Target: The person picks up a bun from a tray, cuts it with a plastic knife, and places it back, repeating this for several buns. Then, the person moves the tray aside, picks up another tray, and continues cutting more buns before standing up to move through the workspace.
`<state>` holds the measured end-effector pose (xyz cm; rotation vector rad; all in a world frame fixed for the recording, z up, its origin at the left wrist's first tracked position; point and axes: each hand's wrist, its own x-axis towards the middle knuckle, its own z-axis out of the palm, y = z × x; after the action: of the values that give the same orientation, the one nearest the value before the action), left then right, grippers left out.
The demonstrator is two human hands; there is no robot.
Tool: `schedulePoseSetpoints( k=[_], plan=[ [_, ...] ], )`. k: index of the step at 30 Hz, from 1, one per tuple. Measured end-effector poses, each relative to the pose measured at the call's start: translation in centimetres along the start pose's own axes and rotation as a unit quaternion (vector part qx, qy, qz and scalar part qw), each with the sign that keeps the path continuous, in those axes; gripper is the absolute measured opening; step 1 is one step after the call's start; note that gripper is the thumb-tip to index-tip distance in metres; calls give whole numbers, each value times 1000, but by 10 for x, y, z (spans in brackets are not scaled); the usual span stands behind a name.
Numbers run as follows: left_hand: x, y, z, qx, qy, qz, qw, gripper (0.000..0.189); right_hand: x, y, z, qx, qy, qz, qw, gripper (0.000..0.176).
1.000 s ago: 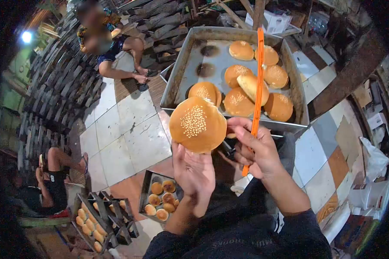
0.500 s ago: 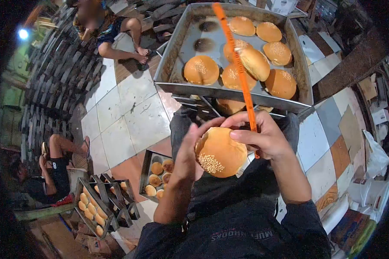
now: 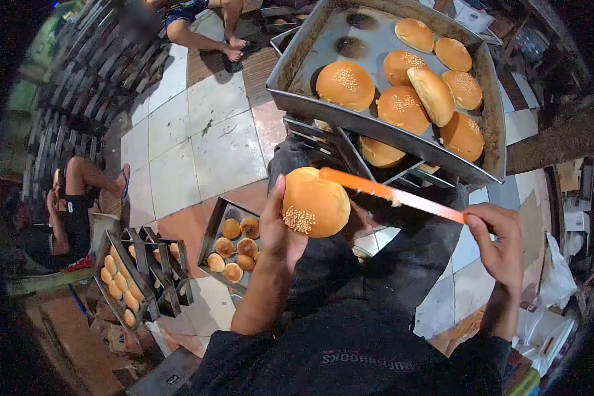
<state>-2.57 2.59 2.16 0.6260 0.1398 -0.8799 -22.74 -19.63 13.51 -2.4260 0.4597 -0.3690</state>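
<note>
My left hand [image 3: 284,228] is closed around a round bun [image 3: 315,204] with sesame seeds on top, holding it up over my lap. My right hand [image 3: 498,237] pinches one end of a long, narrow orange blade [image 3: 376,190] that looks like a hacksaw blade. Its far tip lies over the bun's upper right side; whether it touches cannot be made out. Past my knees stands a deep metal tray [image 3: 389,135] with several sesame buns, one of them leaning on its side [image 3: 431,96] against the others.
More buns show beneath the big tray. A smaller tray of buns [image 3: 208,228] rests on the floor at left, beside tilted racks with buns [image 3: 171,297]. Two people sit farther left, one with bare legs [image 3: 204,39] near stacked wood. A white plastic bag [image 3: 556,274] lies at right.
My right hand has left the bun and moved right, swinging the orange blade from upright to nearly level. My left hand keeps the bun, slightly farther left. The whole view has shifted.
</note>
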Motion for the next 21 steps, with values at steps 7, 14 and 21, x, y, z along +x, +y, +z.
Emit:
schedulePoseSetpoints(
  k=[7,14,21],
  plan=[
    [-4,5,-12,87,18,85,992,38,17,-27,-2,-51,-28,-11,998,8],
    [-11,17,-18,115,10,132,985,40,32,-42,8,-133,-54,-67,987,9],
    [-15,28,-20,172,-1,145,974,38,46,-50,3,-219,-68,-163,960,17]
  ],
)
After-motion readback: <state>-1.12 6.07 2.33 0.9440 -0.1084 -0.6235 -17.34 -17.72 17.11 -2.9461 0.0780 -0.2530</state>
